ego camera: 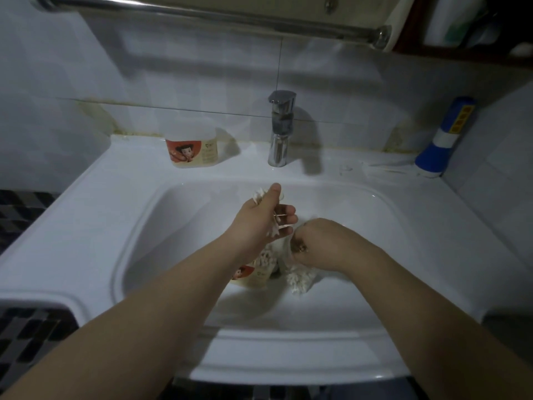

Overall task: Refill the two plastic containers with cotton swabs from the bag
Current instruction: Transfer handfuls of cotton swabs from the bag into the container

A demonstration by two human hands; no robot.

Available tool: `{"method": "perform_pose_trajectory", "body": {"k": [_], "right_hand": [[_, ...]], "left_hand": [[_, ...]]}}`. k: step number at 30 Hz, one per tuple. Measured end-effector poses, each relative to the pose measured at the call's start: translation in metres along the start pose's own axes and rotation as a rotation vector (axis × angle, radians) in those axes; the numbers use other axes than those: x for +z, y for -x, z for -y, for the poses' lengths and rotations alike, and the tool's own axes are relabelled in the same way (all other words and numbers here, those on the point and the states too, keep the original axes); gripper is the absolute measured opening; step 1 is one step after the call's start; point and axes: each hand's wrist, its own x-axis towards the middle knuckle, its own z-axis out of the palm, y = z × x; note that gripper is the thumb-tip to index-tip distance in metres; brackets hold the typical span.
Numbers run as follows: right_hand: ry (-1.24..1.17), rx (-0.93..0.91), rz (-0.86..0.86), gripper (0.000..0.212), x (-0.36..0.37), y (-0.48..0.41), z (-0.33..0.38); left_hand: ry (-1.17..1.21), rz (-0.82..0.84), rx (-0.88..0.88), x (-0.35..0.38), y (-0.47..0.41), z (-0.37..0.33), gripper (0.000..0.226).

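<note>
The container (255, 277) in the sink (161, 226), in front of the faucet (279, 131), is largely hidden under the left wrist; only its label and some swab tips are seen. The bag (300, 280) beside it is blurred and partly covered by the right hand (315, 243), whose fingers are curled on its top. A bundle of cotton swabs (274, 228) is gripped by the curled fingers (288, 211) of the left hand (259, 217), held above the container. A second container (191, 145) is stood on the surface (230, 171), left of the faucet.

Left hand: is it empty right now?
No, the left hand grips a bunch of cotton swabs above the sink.
</note>
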Motion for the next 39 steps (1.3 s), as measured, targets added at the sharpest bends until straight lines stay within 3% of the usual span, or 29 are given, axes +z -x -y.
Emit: {"method": "perform_pose_trajectory", "body": {"k": [6,14,20,26,32,36,39], "right_hand": [[-0.039,0.03,0.004,0.024,0.002,-0.003,0.0],[0.072,0.028,0.022,0.016,0.005,-0.002,0.004],[0.066,-0.002,-0.013,0.027,0.002,-0.004,0.008],[0.053,-0.015,-0.058,0.012,0.008,-0.007,-0.003],[0.057,-0.048,-0.163,0.036,0.006,-0.018,-0.007],[-0.043,-0.033,-0.178,0.021,-0.006,-0.018,-0.015],[-0.143,-0.033,-0.304,0.016,-0.015,-0.014,-0.023]], "left_hand": [[-0.007,0.082,0.012,0.003,0.006,0.003,0.051],[-0.029,0.07,0.023,0.004,0.008,-0.001,0.036],[0.046,0.08,-0.029,0.001,0.005,-0.004,0.035],[0.138,0.113,-0.11,-0.008,-0.005,-0.004,0.039],[0.058,0.12,-0.006,-0.006,-0.014,-0.002,0.042],[-0.116,0.078,0.14,-0.003,-0.017,0.002,0.052],[-0.366,0.037,0.211,-0.002,-0.015,0.004,0.049]]}}
